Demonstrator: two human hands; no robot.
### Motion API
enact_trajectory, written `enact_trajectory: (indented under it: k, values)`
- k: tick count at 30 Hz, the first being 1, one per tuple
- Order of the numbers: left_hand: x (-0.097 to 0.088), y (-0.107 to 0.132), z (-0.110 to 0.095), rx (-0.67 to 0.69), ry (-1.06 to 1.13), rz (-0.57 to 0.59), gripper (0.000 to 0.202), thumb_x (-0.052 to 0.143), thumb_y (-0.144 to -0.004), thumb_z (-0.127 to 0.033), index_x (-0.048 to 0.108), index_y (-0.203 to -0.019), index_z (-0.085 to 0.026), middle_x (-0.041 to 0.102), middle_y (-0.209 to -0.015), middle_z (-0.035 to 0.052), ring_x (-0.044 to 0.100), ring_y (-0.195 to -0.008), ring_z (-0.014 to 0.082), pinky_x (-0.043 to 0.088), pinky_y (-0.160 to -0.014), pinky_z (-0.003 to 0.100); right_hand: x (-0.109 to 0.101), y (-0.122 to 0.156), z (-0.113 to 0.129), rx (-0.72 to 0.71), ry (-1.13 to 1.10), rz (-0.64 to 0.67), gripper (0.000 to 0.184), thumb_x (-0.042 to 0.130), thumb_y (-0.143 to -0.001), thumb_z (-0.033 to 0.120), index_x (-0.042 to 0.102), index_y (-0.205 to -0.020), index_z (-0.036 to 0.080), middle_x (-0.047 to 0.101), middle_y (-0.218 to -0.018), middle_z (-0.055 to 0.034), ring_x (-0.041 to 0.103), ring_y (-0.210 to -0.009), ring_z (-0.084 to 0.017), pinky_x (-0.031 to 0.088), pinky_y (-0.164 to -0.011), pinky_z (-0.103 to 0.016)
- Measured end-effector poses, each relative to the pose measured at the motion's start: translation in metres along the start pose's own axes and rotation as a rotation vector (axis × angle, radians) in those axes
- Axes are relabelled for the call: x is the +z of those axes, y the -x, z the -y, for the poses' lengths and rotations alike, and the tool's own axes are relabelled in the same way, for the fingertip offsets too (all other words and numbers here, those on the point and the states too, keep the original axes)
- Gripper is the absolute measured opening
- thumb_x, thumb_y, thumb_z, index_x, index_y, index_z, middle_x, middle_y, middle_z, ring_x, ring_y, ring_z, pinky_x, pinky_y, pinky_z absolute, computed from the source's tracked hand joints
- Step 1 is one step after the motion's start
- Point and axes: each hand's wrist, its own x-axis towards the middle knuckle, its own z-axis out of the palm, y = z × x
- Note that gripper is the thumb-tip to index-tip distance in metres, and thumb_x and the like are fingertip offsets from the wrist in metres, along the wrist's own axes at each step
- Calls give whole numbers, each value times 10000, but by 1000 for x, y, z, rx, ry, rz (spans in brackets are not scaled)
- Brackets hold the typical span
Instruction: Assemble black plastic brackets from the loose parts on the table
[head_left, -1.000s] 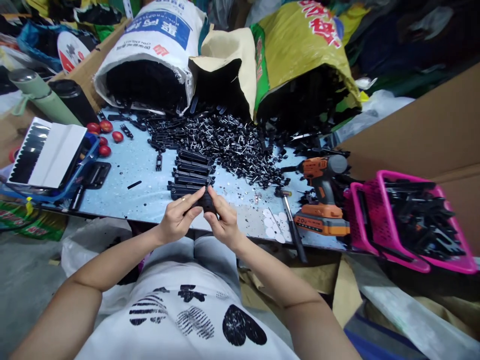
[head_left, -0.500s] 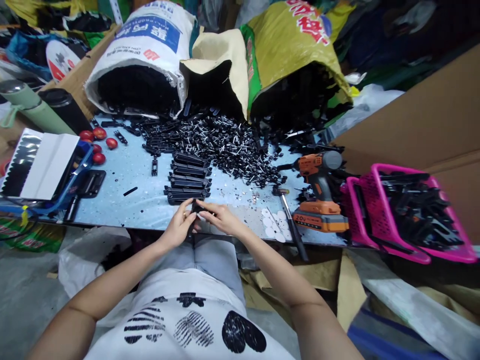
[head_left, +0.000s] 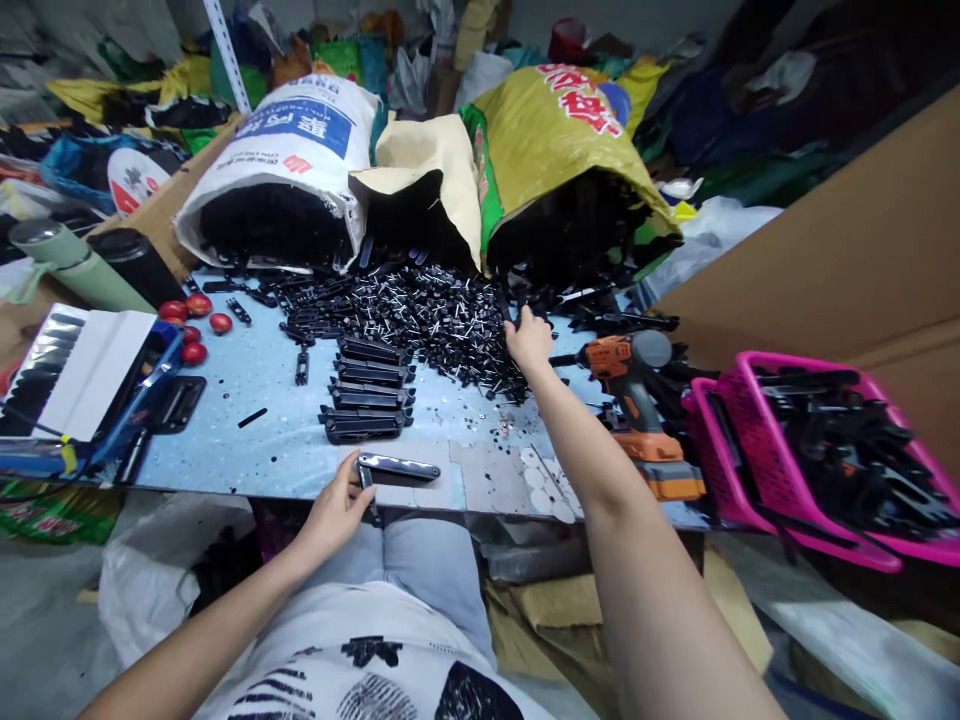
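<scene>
My left hand [head_left: 334, 508] rests at the table's near edge, fingers pinched on the left end of a long black plastic part [head_left: 397, 467] that lies flat on the light blue table [head_left: 285, 440]. My right hand [head_left: 529, 339] is stretched far out, its fingers curled down into the right edge of a heap of small black parts with metal pins [head_left: 442, 315]. What those fingers hold is hidden. A stack of several long black parts [head_left: 367, 390] sits between the heap and my left hand.
Three open sacks of black parts [head_left: 277, 220] [head_left: 420, 215] [head_left: 577, 215] lie at the back. An orange cordless drill [head_left: 637, 400] and a pink basket of black parts [head_left: 817, 450] are to the right. Red fruits [head_left: 191, 320], flasks [head_left: 75, 270] and a blue tray [head_left: 112, 400] are left.
My hands have parted. The black part went down onto the table's near edge under my left hand, and my right hand reached out to the heap of small parts.
</scene>
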Motion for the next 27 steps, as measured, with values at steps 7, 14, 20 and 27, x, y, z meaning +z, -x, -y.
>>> enact_trajectory:
  k: [7,14,20,27]
  values:
    - [1,-22,-27,544,-696,-40,358,475,-899,-260,493,-1242,-159,551,-1217,144,460,-1203,288,379,-993,476,25,-25,-8,161,-161,-84,546,631,-776,264,486,-1180,-75,645,-976,-250,562,-705,-85,351,-727,-264]
    - [10,-48,-29,637,-898,247,341,411,-890,-80,526,-1203,-156,636,-1016,102,599,-942,221,465,-818,381,-40,6,-6,-344,-414,-454,307,529,-837,301,594,-1023,66,648,-925,-154,577,-842,-114,404,-765,-213]
    - [-6,-40,-44,725,-669,-87,520,508,-893,-299,355,-1362,-134,486,-1300,181,451,-1221,278,405,-975,432,-125,112,36,-676,-520,-316,100,634,-798,236,669,-877,186,685,-921,-76,629,-886,-169,495,-836,-340]
    - [17,-27,-74,734,-373,-163,283,421,-897,-160,520,-1161,-155,625,-981,101,579,-961,224,478,-818,364,-125,216,86,-360,-1114,55,336,579,-824,485,634,-1031,225,676,-967,-56,644,-871,-179,526,-786,-341]
